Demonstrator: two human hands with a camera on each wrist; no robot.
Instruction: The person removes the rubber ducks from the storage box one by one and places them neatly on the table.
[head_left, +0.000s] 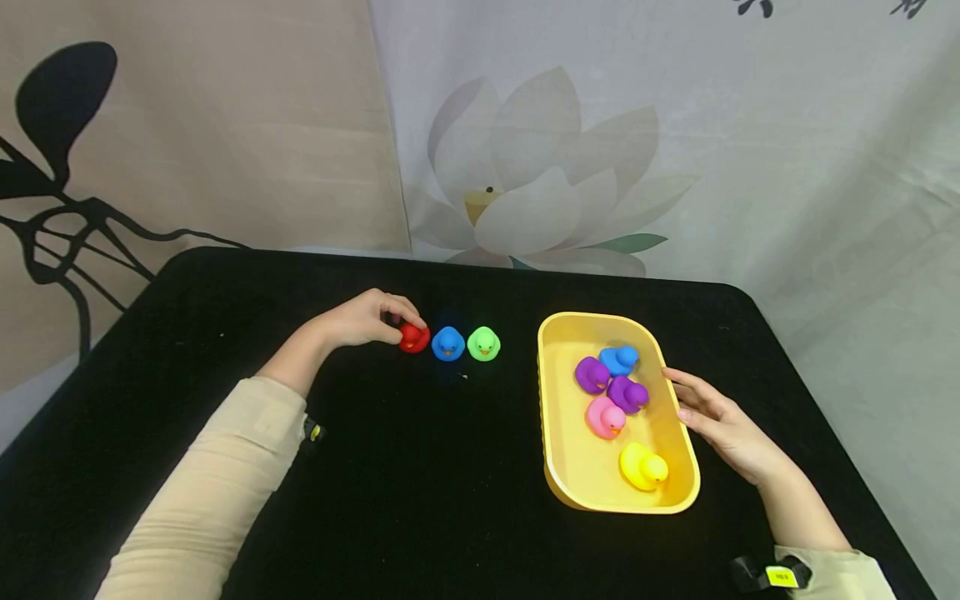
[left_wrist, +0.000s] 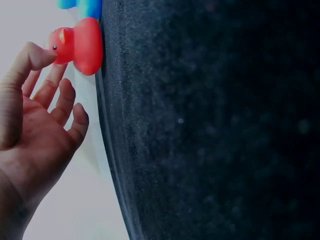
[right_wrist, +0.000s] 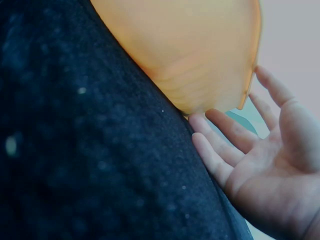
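My left hand pinches a red rubber duck by the head, between thumb and fingertips; the duck sits on the black tabletop in the left wrist view. Beside it in a row stand a blue duck and a green duck. On the right, my right hand rests its fingertips against the side of a yellow plastic tub. Its fingers are spread and loosely extended in the right wrist view. Inside the tub lie a blue, a pink, a yellow and two purple ducks.
A black cloth covers the table, with rounded far corners. Behind it hangs a pale curtain printed with a lotus and dark plant shapes. Small light specks lie on the cloth.
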